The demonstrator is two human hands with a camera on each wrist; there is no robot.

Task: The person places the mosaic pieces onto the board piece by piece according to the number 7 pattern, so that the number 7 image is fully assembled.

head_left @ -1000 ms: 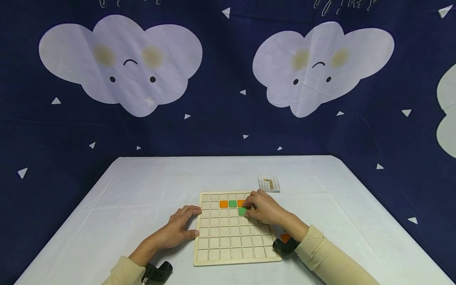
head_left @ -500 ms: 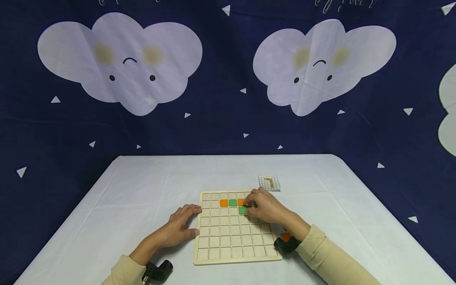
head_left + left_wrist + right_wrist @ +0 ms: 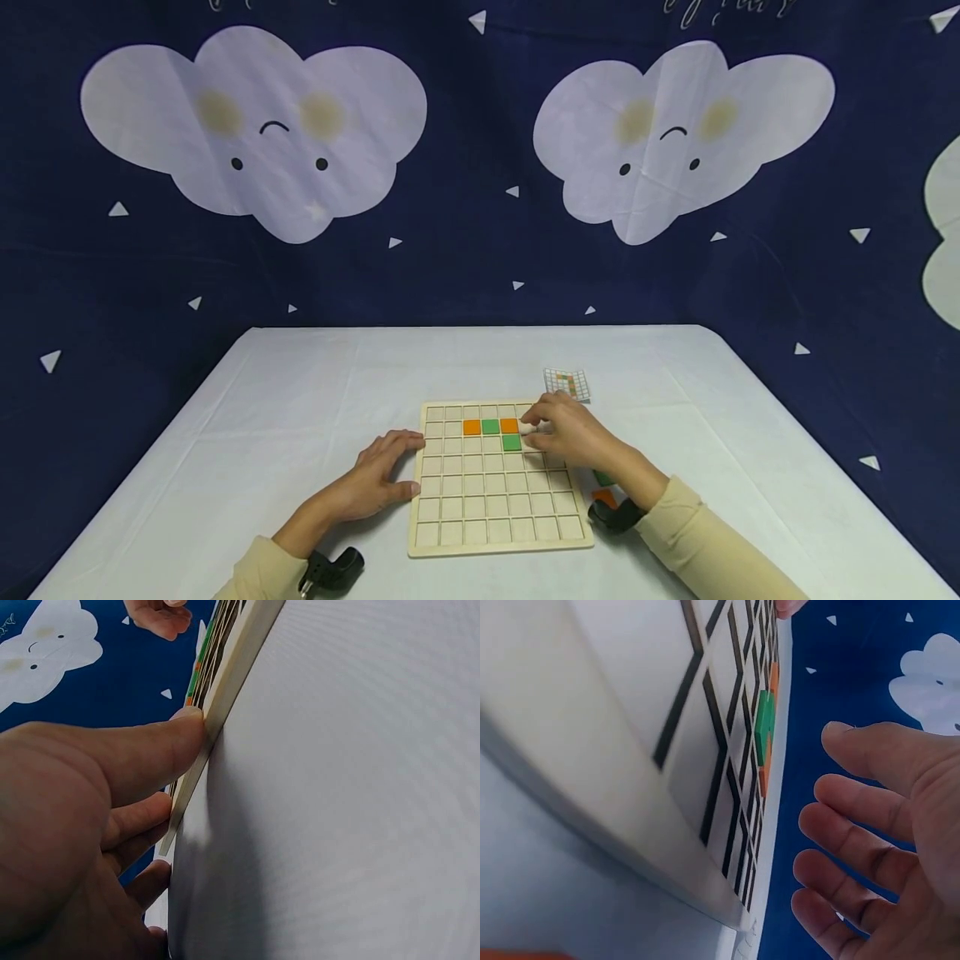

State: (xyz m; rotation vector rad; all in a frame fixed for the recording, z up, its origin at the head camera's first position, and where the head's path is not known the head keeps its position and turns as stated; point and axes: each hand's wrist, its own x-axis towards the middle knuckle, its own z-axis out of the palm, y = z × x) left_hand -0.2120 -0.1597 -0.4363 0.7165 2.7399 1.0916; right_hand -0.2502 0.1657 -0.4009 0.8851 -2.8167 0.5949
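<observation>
A wooden grid board (image 3: 450,486) lies on the white table. In its upper rows sit an orange tile (image 3: 472,427), a green tile (image 3: 491,427), a second orange tile (image 3: 509,425) and, below that one, a second green tile (image 3: 512,442). My left hand (image 3: 371,483) touches the board's left edge with its thumb and fingertips; the left wrist view shows the thumb (image 3: 161,746) against the rim. My right hand (image 3: 570,429) is over the board's upper right, just right of the tiles. Its fingers are loosely bent and apart in the right wrist view, holding nothing.
Beside the board's right edge, partly behind my right forearm, lie a loose green tile (image 3: 603,477) and an orange tile (image 3: 604,498). A small card with a coloured grid pattern (image 3: 567,383) lies behind the board. A dark blue cloud-printed cloth (image 3: 480,275) hangs behind the table.
My right hand has drawn back slightly to the right from the orange and lower green tiles, which now show whole. The loose green tile has come into sight. My left hand stays put.
</observation>
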